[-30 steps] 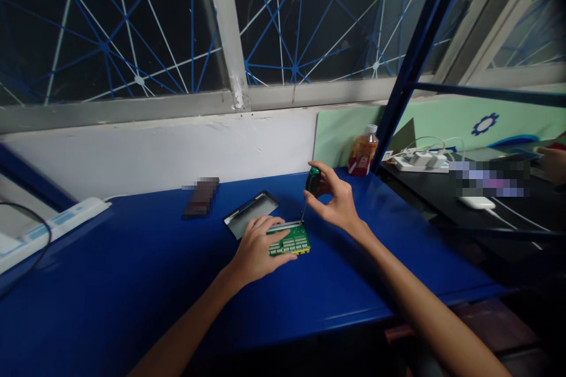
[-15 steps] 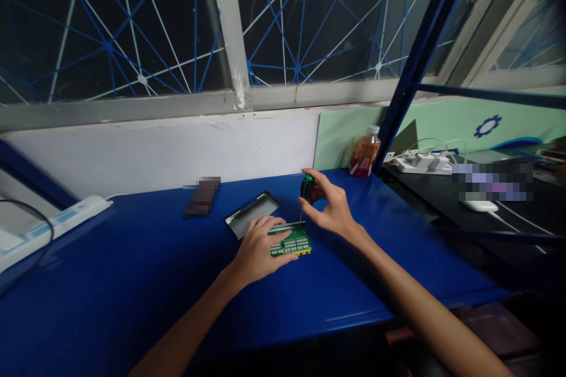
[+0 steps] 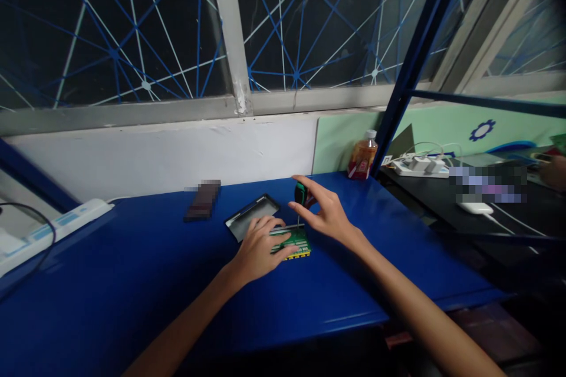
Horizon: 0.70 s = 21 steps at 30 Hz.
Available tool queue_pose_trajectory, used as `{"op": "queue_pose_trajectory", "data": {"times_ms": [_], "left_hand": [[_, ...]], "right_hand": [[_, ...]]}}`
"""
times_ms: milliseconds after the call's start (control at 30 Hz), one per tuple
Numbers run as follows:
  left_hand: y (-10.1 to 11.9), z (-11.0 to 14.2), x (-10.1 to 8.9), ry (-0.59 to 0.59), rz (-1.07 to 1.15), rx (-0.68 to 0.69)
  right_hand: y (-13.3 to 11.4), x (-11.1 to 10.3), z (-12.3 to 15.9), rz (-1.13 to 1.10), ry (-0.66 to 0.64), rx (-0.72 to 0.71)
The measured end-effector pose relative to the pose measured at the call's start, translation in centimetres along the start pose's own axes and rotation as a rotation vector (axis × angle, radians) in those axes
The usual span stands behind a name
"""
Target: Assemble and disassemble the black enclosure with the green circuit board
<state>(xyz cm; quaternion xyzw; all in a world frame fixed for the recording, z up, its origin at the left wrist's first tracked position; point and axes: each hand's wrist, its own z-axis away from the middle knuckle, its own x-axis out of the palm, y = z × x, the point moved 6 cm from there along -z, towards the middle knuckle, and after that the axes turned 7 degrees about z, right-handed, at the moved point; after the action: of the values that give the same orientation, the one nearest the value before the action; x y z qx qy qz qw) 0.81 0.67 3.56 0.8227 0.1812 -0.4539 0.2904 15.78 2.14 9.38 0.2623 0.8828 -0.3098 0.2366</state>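
Note:
A green circuit board (image 3: 303, 242) with rows of pale parts and a yellow front edge lies on the blue table. My left hand (image 3: 254, 250) covers its left part, holding it with fingers across the top and the thumb near the front. Above the board's far right corner, my right hand (image 3: 329, 210) grips a green and black screwdriver (image 3: 300, 192) by the handle. Its thin shaft points down to the board's far edge; the exact tip contact is too small to tell. A shallow black-rimmed cover (image 3: 247, 215) lies just behind my left hand.
A dark flat object (image 3: 203, 201), partly blurred out, lies at the back left of the blue table (image 3: 154, 283). White power strips (image 3: 57, 230) sit at far left and on the black desk at right. A drink bottle (image 3: 363, 156) stands at the back right corner.
The screwdriver's handle has swung left and now stands more upright, my right hand moving with it. My left thumb has shifted from the board's front edge up over its surface.

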Motion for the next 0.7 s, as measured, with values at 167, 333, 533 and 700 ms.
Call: {"op": "queue_pose_trajectory", "data": {"times_ms": [167, 333, 533, 700], "left_hand": [[-0.7, -1.8, -0.4, 0.027, 0.048, -0.058], [-0.8, -3.9, 0.2, 0.151, 0.226, -0.120], [-1.0, -4.5, 1.1, 0.222, 0.347, -0.162], [-1.3, -4.4, 1.3, 0.221, 0.360, -0.165]], "right_hand": [[0.5, 0.4, 0.0, -0.035, -0.027, 0.014], [1.3, 0.7, 0.3, 0.034, 0.027, 0.035], [1.5, 1.0, 0.4, 0.042, -0.013, 0.074], [0.9, 0.9, 0.1, -0.049, -0.115, 0.082]]}}
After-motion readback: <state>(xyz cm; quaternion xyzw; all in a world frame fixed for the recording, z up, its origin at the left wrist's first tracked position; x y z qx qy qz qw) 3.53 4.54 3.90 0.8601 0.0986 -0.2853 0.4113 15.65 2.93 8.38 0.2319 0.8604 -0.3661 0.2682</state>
